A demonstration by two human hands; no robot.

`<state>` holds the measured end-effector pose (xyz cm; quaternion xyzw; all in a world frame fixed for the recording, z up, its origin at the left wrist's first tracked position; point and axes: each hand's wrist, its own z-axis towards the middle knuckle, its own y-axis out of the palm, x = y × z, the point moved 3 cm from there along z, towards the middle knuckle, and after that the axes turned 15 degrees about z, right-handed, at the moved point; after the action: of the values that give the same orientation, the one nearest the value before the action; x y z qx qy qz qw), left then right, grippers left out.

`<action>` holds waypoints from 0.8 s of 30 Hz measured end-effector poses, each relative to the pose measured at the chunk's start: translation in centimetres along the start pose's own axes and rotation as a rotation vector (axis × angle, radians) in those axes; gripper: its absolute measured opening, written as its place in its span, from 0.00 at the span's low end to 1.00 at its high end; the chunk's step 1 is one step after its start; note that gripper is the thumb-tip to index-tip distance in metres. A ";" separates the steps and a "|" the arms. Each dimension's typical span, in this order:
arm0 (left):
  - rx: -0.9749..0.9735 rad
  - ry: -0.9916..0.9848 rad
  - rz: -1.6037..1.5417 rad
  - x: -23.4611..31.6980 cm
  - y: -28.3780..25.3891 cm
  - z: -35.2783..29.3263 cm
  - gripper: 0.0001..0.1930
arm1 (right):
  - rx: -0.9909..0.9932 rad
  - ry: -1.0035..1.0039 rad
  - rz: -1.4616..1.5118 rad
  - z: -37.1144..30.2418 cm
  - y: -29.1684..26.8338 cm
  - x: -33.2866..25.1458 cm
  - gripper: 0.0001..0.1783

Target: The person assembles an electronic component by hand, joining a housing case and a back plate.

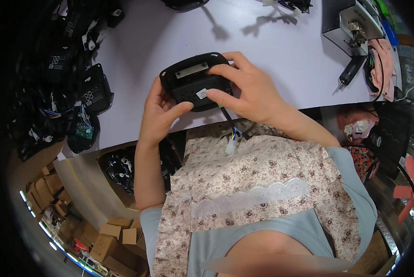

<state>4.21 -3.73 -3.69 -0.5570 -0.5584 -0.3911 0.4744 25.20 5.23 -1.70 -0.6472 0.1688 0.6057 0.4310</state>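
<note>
Between my two hands, over the front of the white table, is a black instrument display unit point(181, 86), its back turned up. A silver metal strip point(191, 70) and a small white label point(202, 93) show on it. My left hand point(160, 110) grips its left end, thumb on the near edge. On the right end is my right hand point(248, 85), thumb beside the label and fingers over the far edge. From the unit's near side a black cable point(227, 115) hangs down to a white connector point(231, 147) against my apron.
Several similar black display units point(96, 90) with wires are heaped along the table's left side. At the right stand a silver-and-black box-shaped device point(350, 27), a black electric screwdriver point(351, 71) and a pink cloth point(381, 69). Cardboard boxes point(107, 247) are on the floor at left.
</note>
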 end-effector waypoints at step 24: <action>0.020 0.000 0.063 0.8 0.7 0.0 0.38 | -0.028 0.103 0.277 0.4 -0.7 0.9 0.29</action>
<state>4.97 -3.52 -2.93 -0.5695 -0.5445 -0.3707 0.4918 25.61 6.20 -2.27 -0.6541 0.2697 0.6275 0.3250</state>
